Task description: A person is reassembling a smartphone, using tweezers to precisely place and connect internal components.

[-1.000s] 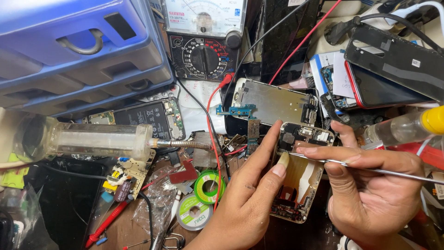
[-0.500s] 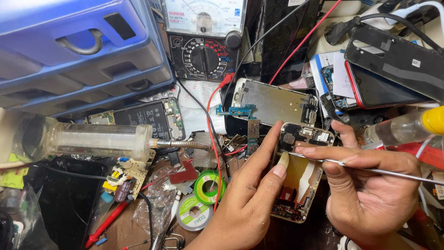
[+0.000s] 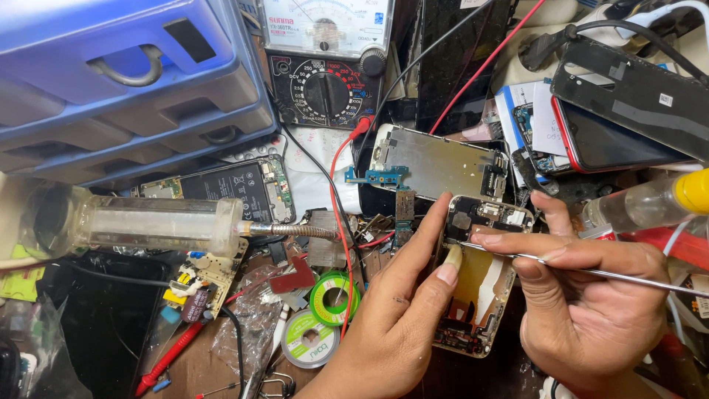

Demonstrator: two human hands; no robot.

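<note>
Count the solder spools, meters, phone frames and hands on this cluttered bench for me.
Green-and-white solder spools: 2
Analog multimeter: 1
Opened phone frames: 2
Hands: 2, left hand, right hand
Total: 7
</note>
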